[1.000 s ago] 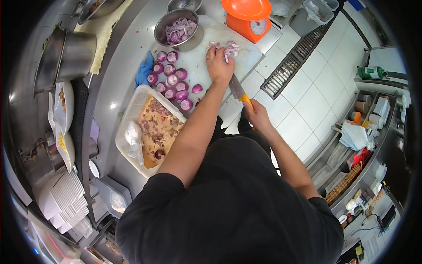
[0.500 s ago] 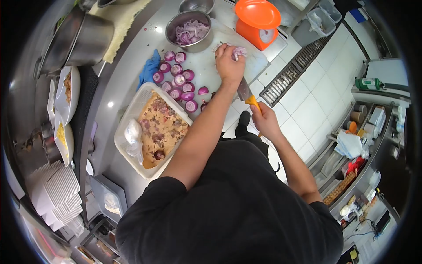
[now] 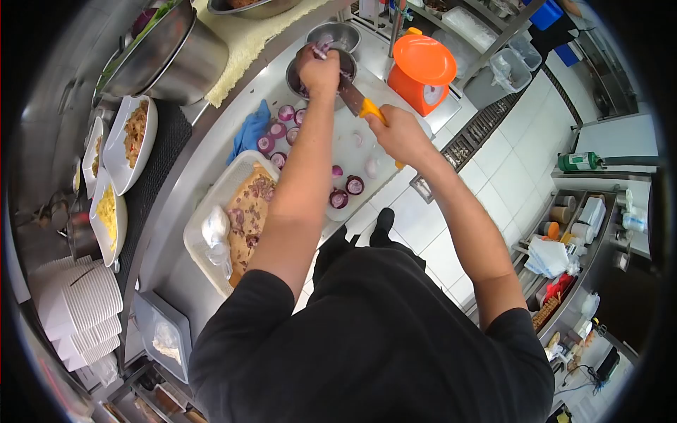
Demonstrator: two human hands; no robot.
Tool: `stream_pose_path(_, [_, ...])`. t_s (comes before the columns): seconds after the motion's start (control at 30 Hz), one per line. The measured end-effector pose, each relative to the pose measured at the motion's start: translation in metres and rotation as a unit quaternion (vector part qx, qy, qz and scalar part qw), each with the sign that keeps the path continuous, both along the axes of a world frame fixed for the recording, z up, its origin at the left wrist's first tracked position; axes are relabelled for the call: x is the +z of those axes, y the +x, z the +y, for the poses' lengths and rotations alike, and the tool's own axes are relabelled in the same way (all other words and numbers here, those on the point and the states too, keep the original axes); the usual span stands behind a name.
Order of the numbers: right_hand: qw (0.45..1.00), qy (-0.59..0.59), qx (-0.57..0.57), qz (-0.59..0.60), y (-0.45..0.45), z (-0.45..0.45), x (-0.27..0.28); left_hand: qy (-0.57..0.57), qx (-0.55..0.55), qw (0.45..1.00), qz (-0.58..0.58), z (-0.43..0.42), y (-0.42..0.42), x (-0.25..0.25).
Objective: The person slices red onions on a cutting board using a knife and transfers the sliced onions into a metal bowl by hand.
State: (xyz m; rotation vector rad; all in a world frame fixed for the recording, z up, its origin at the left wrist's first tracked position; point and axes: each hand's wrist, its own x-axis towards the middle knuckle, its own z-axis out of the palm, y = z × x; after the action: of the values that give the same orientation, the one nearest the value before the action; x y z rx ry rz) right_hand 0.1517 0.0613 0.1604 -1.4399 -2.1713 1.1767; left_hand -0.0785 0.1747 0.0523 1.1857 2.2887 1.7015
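My left hand [image 3: 319, 74] is over a steel bowl [image 3: 290, 79], its fingers closed on sliced red onion [image 3: 321, 49]. My right hand [image 3: 407, 135] grips a knife [image 3: 369, 108] by its yellow handle. The broad blade points to the bowl, close beside my left hand, with its tip partly hidden. Below lies a white cutting board [image 3: 381, 144] with a few onion scraps on it. Several halved red onions [image 3: 278, 130] sit on its left side, some hidden by my left forearm. Two more, a dark-skinned onion [image 3: 355, 185] among them, are near the board's front edge.
An orange scale [image 3: 423, 70] stands right of the board. A second steel bowl [image 3: 335, 32] is behind the first. A blue cloth [image 3: 249, 132] and a white tub [image 3: 197, 224] of sauce-like food are at left. Filled white dishes [image 3: 130, 144] line the shelf.
My left hand has moved from the board to above the bowl with sliced onion. My right hand has brought the knife up and left, toward the bowl. The camera view has shifted.
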Motion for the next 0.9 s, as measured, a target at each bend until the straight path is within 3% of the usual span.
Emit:
stream_pose_path(0.03, [1.000, 0.020, 0.006, -0.023, -0.002, 0.006, 0.002, 0.009, 0.027, 0.998, 0.062, 0.010, -0.015, -0.016])
stream_pose_path(0.07, [0.998, 0.038, 0.012, -0.047, -0.004, 0.010, 0.004, -0.088, -0.039, 0.994, -0.051, 0.007, -0.025, -0.009])
stream_pose_path(0.17, [0.991, 0.078, 0.019, -0.111, 0.004, 0.011, 0.011, -0.102, -0.037, 0.990, -0.091, 0.017, -0.037, -0.038])
stream_pose_path(0.2, [0.987, 0.086, 0.020, -0.131, 0.010, 0.008, 0.012, -0.149, -0.069, 0.978, -0.126, 0.011, -0.036, -0.034])
stream_pose_path(0.3, [0.987, 0.082, 0.027, -0.138, 0.023, 0.000, 0.016, -0.167, -0.050, 0.982, -0.072, 0.005, -0.027, -0.019])
stream_pose_path(0.4, [0.994, 0.042, 0.001, -0.096, 0.027, -0.004, 0.017, -0.160, -0.084, 0.979, -0.095, -0.001, -0.016, 0.001])
stream_pose_path(0.5, [0.989, -0.143, -0.033, 0.007, 0.031, 0.002, 0.015, -0.040, -0.094, 0.987, 0.123, -0.014, 0.012, 0.001])
stream_pose_path(0.53, [0.986, -0.159, -0.034, 0.024, 0.033, 0.001, 0.014, -0.061, -0.081, 0.975, 0.198, -0.020, 0.024, 0.003])
stream_pose_path(0.7, [0.978, -0.188, -0.055, 0.075, 0.062, -0.013, 0.014, -0.052, -0.069, 0.970, 0.229, -0.003, 0.012, -0.008])
stream_pose_path(0.8, [0.982, -0.183, -0.045, 0.030, 0.105, -0.028, 0.012, -0.059, -0.028, 0.950, 0.304, 0.008, -0.014, -0.021])
stream_pose_path(0.9, [0.976, -0.185, -0.114, 0.024, 0.147, -0.049, -0.011, -0.022, -0.028, 0.936, 0.350, -0.002, -0.015, -0.014])
